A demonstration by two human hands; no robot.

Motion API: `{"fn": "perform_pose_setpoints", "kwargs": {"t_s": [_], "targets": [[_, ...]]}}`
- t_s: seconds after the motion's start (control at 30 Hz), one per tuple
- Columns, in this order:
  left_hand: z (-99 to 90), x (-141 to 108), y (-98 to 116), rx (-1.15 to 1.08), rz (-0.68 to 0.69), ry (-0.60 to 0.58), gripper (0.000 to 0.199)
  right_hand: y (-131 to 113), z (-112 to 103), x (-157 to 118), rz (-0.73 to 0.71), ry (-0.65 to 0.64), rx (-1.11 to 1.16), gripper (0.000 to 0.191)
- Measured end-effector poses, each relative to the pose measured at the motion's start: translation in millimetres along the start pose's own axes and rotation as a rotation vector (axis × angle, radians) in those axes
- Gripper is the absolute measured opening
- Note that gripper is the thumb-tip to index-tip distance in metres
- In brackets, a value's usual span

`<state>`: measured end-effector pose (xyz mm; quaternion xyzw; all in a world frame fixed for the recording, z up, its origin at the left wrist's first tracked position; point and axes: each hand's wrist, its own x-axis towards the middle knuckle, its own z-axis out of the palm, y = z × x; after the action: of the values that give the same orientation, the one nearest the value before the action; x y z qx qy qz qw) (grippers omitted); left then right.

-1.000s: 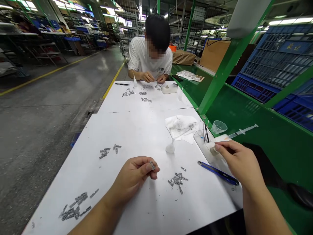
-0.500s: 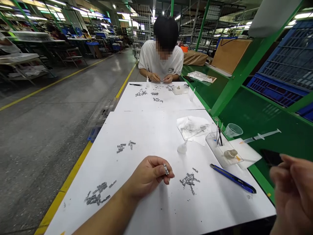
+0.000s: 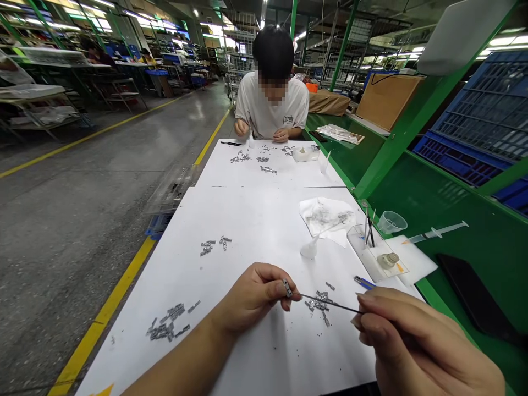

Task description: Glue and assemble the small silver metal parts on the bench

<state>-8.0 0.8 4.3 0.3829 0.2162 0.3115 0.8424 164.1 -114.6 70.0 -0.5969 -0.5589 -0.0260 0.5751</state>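
My left hand (image 3: 264,289) pinches a small grey metal part (image 3: 287,287) between thumb and forefinger above the white table (image 3: 247,220). In my right hand (image 3: 416,335) is a thin dark rod (image 3: 330,301), gripped by the fingertips. The rod's far tip reaches the left fingertips, beside the metal part; whether it touches the part I cannot tell. Below the rod lies a pile of similar metal parts (image 3: 319,302). More parts form a heap (image 3: 169,323) left of my left forearm and a smaller group (image 3: 214,245) farther up the table.
A squeeze bottle (image 3: 308,248), a stained white cloth (image 3: 325,214) and a clear holder (image 3: 358,242) with upright tools stand to the right. My right hand partly hides a blue knife (image 3: 365,282). Beyond lie a syringe (image 3: 437,232) and plastic cup (image 3: 391,221). A co-worker (image 3: 272,99) sits opposite.
My right hand has come in from the right edge toward the left hand, now with the thin rod in its fingers. The left hand keeps its part. The co-worker's hands have moved apart.
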Motion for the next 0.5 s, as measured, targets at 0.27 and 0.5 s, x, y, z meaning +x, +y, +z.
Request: {"fn": "perform_pose_setpoints", "kwargs": {"t_s": [0.27,0.5], "targets": [[-1.0,-0.6,-1.1,-0.005,-0.004,-0.028,0.018,8.4,3.4,-1.2,-0.065,-0.061,0.0,0.008],[0.3,0.5,-2.2,-0.001,-0.006,-0.029,0.017,11.2,1.8,3.2,-0.106,-0.142,0.076,0.012]]}}
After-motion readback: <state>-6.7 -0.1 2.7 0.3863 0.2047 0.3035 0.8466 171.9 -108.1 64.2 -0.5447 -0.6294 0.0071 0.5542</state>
